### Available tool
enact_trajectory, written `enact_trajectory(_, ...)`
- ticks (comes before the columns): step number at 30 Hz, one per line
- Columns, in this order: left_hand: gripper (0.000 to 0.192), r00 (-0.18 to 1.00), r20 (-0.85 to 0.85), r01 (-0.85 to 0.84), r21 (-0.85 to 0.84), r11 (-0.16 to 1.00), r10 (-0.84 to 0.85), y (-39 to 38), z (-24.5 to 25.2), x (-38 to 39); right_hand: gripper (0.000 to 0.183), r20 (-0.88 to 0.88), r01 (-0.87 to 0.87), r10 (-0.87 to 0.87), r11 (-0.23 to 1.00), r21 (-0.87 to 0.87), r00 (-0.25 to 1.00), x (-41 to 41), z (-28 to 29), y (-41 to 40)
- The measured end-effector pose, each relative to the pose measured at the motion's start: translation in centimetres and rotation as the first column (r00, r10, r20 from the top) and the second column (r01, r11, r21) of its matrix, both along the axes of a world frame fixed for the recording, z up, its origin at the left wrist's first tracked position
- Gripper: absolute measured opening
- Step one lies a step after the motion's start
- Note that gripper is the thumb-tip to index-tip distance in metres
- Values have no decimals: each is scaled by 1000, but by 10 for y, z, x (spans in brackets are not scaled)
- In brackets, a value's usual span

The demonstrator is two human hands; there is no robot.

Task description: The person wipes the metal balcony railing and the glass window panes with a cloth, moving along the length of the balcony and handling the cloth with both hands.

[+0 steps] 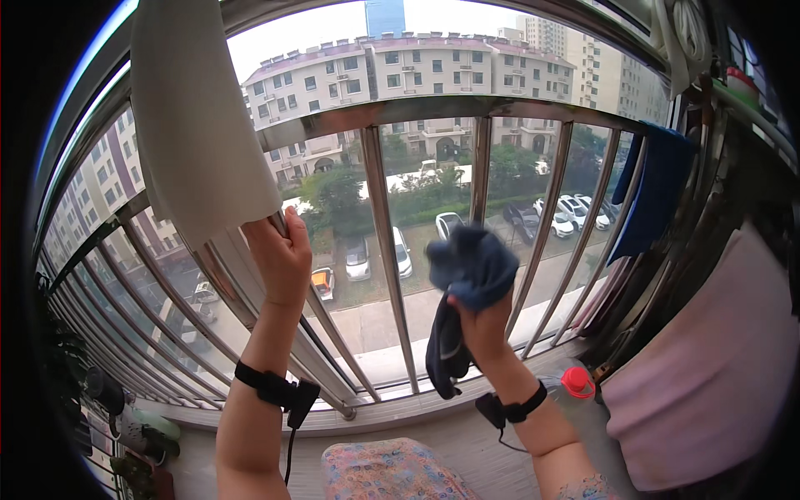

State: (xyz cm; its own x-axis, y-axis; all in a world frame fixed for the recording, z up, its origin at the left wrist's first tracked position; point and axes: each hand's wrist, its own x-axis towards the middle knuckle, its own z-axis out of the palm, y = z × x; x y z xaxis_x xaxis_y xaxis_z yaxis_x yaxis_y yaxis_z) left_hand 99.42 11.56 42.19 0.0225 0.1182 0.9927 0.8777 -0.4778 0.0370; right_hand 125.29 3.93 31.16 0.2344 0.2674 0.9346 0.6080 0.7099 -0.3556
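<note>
My left hand (pixel 279 265) is wrapped around an upright metal bar (pixel 322 325) of the window railing. Its fingers go partly out of sight behind the lower edge of a hanging white cloth (pixel 200 119), and the thumb shows at the right. In my right hand (pixel 487 322) is a crumpled dark blue cloth (pixel 472 269), somewhat blurred. A darker part of it dangles below the fist, in front of the railing bars. Each forearm wears a black strap with a small device and a cable.
A polished metal top rail (pixel 437 111) crosses the window glass. A blue towel (pixel 656 181) hangs over it at the right. Below are a clear container with a red cap (pixel 576 381) and a large pink cloth (pixel 706 375). Potted plants (pixel 134 475) stand at the lower left.
</note>
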Motion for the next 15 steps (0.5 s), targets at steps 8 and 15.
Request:
enact_trajectory(8, 31, 798, 378, 561, -183, 807, -469, -9, 7, 12, 46, -156, 66, -80, 994, -89, 985, 21, 176, 53)
enact_trajectory(15, 34, 876, 304, 430, -139, 892, -374, -2, -2, 9, 40, -244, -120, 84, 983, -136, 966, 24, 151, 54)
